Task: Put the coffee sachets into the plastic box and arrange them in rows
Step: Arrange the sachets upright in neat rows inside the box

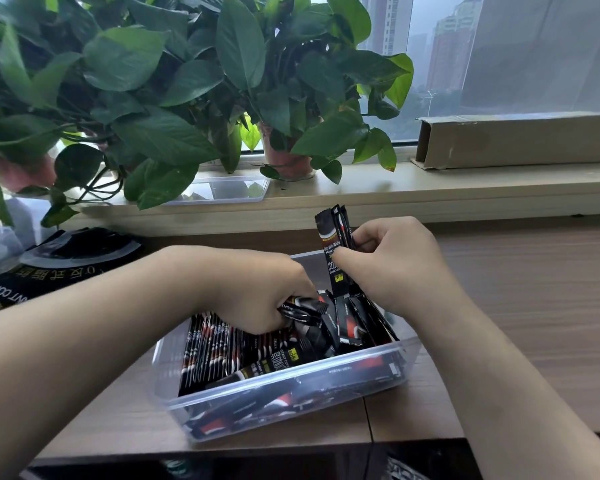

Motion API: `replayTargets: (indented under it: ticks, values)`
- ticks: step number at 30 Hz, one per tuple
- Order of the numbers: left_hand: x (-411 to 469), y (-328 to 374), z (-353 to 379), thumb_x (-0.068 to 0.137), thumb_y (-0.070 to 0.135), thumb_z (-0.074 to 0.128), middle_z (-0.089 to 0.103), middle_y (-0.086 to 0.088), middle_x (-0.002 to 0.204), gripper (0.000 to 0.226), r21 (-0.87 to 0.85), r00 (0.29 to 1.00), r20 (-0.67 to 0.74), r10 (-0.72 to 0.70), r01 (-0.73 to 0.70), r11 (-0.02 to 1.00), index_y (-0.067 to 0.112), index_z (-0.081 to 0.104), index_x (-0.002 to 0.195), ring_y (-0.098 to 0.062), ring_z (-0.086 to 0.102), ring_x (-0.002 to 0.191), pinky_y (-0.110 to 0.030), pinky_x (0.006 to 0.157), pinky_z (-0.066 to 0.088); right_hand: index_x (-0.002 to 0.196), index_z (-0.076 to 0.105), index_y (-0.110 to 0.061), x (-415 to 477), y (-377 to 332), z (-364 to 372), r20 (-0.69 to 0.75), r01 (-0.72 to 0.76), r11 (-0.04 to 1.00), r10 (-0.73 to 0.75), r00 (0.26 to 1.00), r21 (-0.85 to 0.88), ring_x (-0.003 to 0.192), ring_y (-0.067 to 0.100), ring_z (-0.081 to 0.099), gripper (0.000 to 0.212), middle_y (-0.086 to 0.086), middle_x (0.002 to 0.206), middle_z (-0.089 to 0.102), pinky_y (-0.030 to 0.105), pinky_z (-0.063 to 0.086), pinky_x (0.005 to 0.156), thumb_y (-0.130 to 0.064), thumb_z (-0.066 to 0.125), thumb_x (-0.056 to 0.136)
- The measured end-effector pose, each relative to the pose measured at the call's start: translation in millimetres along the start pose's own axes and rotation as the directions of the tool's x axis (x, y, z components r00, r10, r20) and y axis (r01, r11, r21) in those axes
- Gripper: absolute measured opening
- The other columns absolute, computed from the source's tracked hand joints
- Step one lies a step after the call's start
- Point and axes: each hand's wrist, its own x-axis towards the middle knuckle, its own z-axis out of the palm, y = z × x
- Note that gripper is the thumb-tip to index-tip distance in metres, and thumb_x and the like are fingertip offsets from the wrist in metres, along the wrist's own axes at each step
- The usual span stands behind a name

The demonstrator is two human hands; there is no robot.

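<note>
A clear plastic box (284, 400) sits on the wooden desk near its front edge, filled with black-and-red coffee sachets (219, 344). Several stand packed in a row at the box's left side; others lie loose across the middle and right. My left hand (257, 292) reaches into the box and grips a sachet (303, 308) lying among the loose ones. My right hand (392, 261) pinches a few upright sachets (335, 237) above the box's far right corner, their tops sticking up past my fingers.
A black coffee bag (66, 265) lies on the desk at the left. The clear box lid (229, 190) rests on the windowsill under potted plants (187, 91). A long cardboard box (516, 140) lies on the sill at the right. The desk's front edge (291, 452) is close.
</note>
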Motion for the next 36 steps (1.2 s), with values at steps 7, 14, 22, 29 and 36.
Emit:
replayTargets:
  ticks: [7,14,22,29,36]
  values:
    - [-18,-6,5,0.078,0.015,0.061,0.064,0.002,0.075,0.024,-0.042,0.994,-0.104,0.028,-0.032,0.999,0.036,0.054,0.067,-0.018,0.057,0.067,-0.037,0.061,0.048,0.068,0.072,-0.014,0,-1,0,-0.001,0.023,0.999,-0.023,1.000,-0.032,0.062,0.014,0.061,0.020,-0.001,0.061,0.068,0.028,0.051,0.060,-0.034,0.071,0.072]
    - [-22,-15,24,0.090,0.041,0.052,0.071,0.001,0.086,0.029,-0.137,0.986,-0.165,-0.036,0.013,0.990,0.017,0.067,0.091,-0.021,0.066,0.081,-0.040,0.072,0.053,0.068,0.071,-0.016,-2,-4,-1,0.014,0.036,0.996,-0.035,0.999,-0.078,0.066,0.013,0.063,0.018,-0.003,0.064,0.069,0.026,0.051,0.060,-0.033,0.071,0.074]
    - [-20,-8,20,0.088,0.024,0.066,0.061,0.010,0.084,0.021,-0.103,0.968,-0.248,0.036,-0.064,0.993,0.030,0.058,0.070,-0.007,0.054,0.072,-0.027,0.067,0.044,0.068,0.071,-0.018,-4,-8,-1,0.020,0.035,0.994,-0.033,0.999,-0.105,0.068,0.013,0.064,0.016,-0.004,0.063,0.069,0.028,0.053,0.064,-0.033,0.071,0.073]
    - [-33,-7,30,0.078,0.018,0.057,0.056,0.015,0.107,0.009,-0.041,0.971,-0.237,-0.009,0.000,0.999,0.020,0.063,0.084,-0.007,0.057,0.088,-0.033,0.076,0.048,0.075,0.069,-0.001,-5,-25,-9,0.164,0.029,0.991,-0.007,0.986,-0.133,0.055,0.018,0.042,0.032,0.011,0.058,0.050,0.028,0.040,0.052,-0.033,0.070,0.071]
    - [-39,-7,35,0.088,0.034,0.058,0.050,0.019,0.108,0.012,-0.105,0.957,-0.270,-0.103,0.077,0.991,0.029,0.068,0.094,-0.006,0.058,0.089,-0.015,0.073,0.041,0.055,0.057,-0.014,-12,-38,4,0.480,0.053,0.905,0.173,0.860,-0.421,0.045,0.016,0.054,0.026,0.001,0.047,0.061,0.015,0.037,0.042,-0.026,0.067,0.075]
